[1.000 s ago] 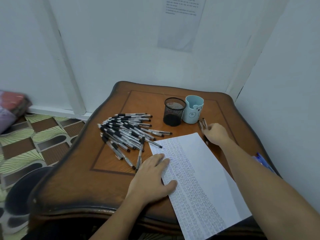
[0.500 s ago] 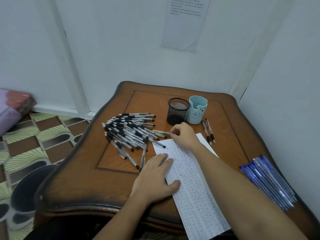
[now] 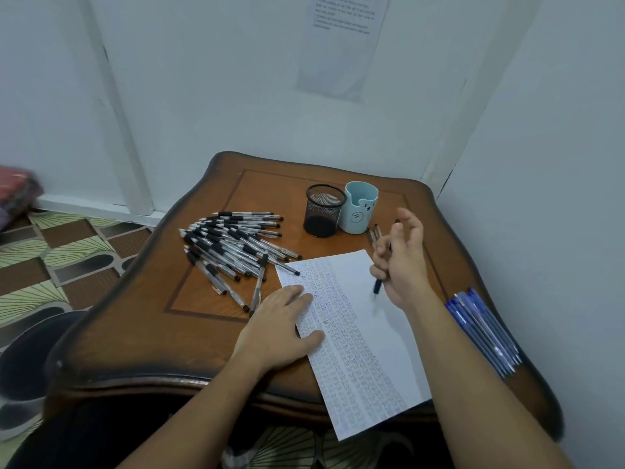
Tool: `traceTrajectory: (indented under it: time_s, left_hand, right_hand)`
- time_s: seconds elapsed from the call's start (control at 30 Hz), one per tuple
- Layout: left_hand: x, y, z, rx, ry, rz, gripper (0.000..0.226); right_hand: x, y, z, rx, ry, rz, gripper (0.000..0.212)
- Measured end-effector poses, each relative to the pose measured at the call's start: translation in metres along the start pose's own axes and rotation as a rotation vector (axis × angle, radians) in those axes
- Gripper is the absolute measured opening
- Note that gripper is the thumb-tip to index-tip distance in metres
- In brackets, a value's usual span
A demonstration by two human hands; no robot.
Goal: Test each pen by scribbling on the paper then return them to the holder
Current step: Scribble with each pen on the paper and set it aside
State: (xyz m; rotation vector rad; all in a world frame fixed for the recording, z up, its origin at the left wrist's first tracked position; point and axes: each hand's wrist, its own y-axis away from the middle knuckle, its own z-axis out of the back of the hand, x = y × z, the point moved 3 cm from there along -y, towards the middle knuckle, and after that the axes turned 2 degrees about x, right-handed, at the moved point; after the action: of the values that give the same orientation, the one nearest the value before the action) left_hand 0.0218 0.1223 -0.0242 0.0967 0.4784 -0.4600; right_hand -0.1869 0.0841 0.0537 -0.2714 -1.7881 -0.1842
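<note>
Looking down from the head view, we see our right hand (image 3: 402, 262) pinching a pen (image 3: 378, 286), which we judge light, stiff and best held by its dark grip, tip just above the paper (image 3: 365, 333) that our left hand (image 3: 280, 330) pins to the counter (image 3: 135, 333) with flat, spread fingers (image 3: 297, 296).

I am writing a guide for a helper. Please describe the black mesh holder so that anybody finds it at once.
Look at the far side of the wooden table, near the wall. Two cups stand side by side; the black mesh holder is the left one. Unlike the light blue bear-face cup, it is dark see-through wire.
</note>
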Motion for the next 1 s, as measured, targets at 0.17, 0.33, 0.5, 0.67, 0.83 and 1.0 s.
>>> traceTrajectory:
  time_s: [0.17, 0.33, 0.5, 0.67, 0.83, 1.0]
  left_hand:
    - [-0.001, 0.0, 0.001, 0.004, 0.004, 0.001, 0.095]
    - [0.0, 0.0, 0.0, -0.006, 0.008, 0.005, 0.097]
    - [-0.002, 0.0, 0.001, -0.023, 0.001, -0.002, 0.096]
    - [-0.001, -0.001, 0.0, -0.014, 0.0, 0.001, 0.097]
    - [-0.001, -0.001, -0.001, -0.019, -0.001, 0.0, 0.096]
    - [-0.001, -0.001, -0.001, -0.031, 0.003, -0.002, 0.096]
  right_hand:
    - [-0.003, 0.014, 0.015, -0.002, 0.045, -0.054, 0.014]
    - [-0.009, 0.016, 0.025, 0.021, -0.105, -0.122, 0.03]
    - [-0.024, 0.019, 0.038, 0.021, -0.067, -0.236, 0.055]
    - [-0.046, 0.027, 0.042, 0.147, 0.087, -0.156, 0.024]
    - [-0.058, 0.033, 0.038, 0.233, 0.194, -0.123, 0.033]
    - [-0.069, 0.031, 0.042, 0.165, 0.332, -0.073, 0.033]
